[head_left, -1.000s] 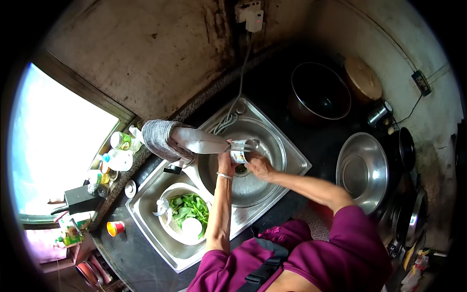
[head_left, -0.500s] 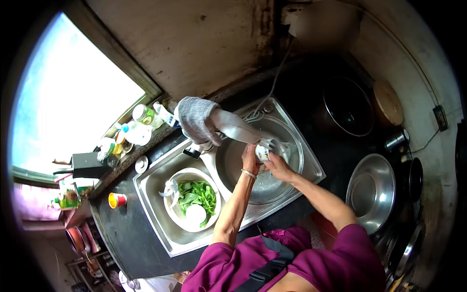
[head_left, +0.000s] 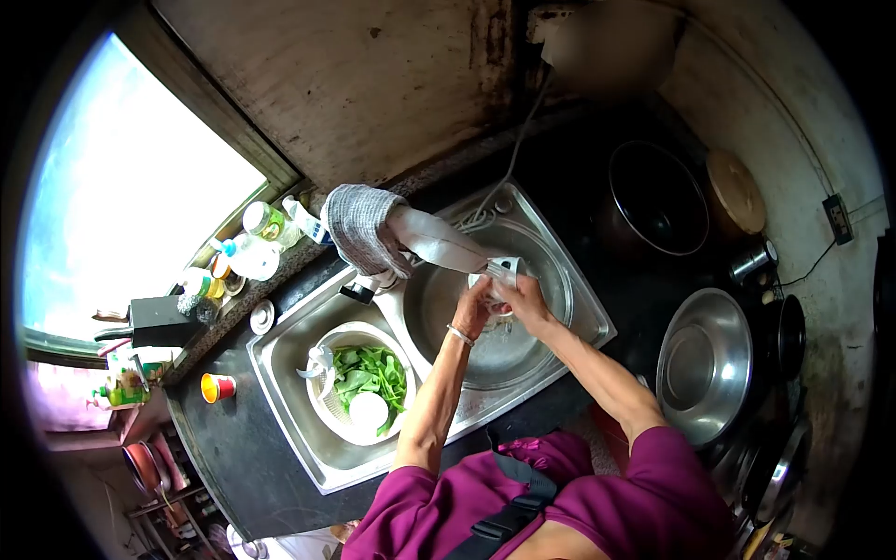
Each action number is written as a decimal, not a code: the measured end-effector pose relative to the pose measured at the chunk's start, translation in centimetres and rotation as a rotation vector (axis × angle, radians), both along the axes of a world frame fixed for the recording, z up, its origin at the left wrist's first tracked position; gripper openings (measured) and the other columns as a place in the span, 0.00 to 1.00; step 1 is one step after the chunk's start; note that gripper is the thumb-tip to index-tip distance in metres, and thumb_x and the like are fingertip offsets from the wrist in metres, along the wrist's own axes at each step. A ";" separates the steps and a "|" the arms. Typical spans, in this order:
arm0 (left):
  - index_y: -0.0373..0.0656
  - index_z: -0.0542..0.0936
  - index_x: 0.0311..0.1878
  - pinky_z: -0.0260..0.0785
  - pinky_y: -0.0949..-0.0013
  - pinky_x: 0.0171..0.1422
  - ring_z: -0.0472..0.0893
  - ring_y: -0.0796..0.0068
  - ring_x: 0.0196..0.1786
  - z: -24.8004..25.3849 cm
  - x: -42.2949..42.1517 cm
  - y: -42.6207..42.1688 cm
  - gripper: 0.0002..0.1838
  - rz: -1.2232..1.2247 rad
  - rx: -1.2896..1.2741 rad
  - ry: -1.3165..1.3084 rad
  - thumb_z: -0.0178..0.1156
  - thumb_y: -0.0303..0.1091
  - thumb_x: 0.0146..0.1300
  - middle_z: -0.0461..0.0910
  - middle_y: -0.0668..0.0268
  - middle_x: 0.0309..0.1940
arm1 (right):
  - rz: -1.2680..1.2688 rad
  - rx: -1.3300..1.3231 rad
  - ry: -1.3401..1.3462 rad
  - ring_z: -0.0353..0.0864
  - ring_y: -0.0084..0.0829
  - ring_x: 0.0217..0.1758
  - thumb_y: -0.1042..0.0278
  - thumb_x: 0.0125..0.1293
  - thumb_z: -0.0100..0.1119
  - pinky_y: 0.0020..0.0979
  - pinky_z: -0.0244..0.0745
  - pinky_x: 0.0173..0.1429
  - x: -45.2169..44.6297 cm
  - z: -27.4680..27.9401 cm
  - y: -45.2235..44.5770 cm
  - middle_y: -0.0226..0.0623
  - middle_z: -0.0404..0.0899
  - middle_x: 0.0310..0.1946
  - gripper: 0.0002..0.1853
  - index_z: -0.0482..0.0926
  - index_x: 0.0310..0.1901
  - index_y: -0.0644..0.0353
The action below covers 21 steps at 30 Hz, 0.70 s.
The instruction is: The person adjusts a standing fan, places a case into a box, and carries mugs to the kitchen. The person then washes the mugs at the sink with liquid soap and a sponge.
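Observation:
Over the round right basin (head_left: 443, 345), my left hand (head_left: 472, 310) and my right hand (head_left: 525, 301) grip a small white cup (head_left: 487, 295) between them. Water runs onto the cup from the faucet, whose spout is wrapped in white cloth (head_left: 434, 238) with a grey towel (head_left: 357, 229) around its base. In the square left basin sits a white strainer (head_left: 350, 431) with green leaves (head_left: 378, 371) and a round white item (head_left: 369, 410) in it.
A red and yellow cup (head_left: 218, 387) stands on the dark counter at the left. Bottles (head_left: 252, 256) line the window ledge. To the right are a steel bowl (head_left: 705, 366), a large dark pot (head_left: 658, 198) and a wooden lid (head_left: 736, 191).
The view has swung so the sink sits further right than a second ago. Both hands have turned the white cup under the water and still hold it.

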<state>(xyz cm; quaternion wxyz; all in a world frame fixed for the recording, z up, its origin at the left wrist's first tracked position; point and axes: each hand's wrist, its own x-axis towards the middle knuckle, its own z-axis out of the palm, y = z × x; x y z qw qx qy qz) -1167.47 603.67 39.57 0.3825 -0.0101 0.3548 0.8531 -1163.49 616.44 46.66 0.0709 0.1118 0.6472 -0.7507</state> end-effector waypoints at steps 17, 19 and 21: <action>0.47 0.74 0.47 0.78 0.63 0.26 0.80 0.70 0.37 3.4 -0.8 -0.6 0.25 0.010 -0.265 -0.204 0.45 0.59 0.62 0.79 0.67 0.38 | 0.858 1.806 1.321 0.72 0.34 0.55 0.61 0.53 0.56 0.52 0.52 0.64 -3.1 0.0 4.7 0.35 0.75 0.49 0.19 0.75 0.48 0.51; 0.47 0.74 0.47 0.78 0.63 0.27 0.80 0.70 0.37 2.8 -0.6 -0.6 0.25 0.017 -0.254 -0.160 0.45 0.59 0.62 0.79 0.67 0.38 | 0.733 1.519 1.055 0.71 0.36 0.56 0.64 0.53 0.57 0.52 0.50 0.64 -1.9 -1.9 3.4 0.36 0.74 0.50 0.19 0.75 0.48 0.52; 0.43 0.75 0.44 0.73 0.67 0.24 0.79 0.72 0.31 0.7 -1.1 -0.5 0.23 0.100 -0.341 -0.122 0.51 0.54 0.58 0.77 0.68 0.32 | 0.584 1.232 0.673 0.71 0.47 0.55 0.76 0.46 0.53 0.47 0.57 0.63 -0.1 -1.2 1.9 0.50 0.74 0.48 0.22 0.73 0.48 0.64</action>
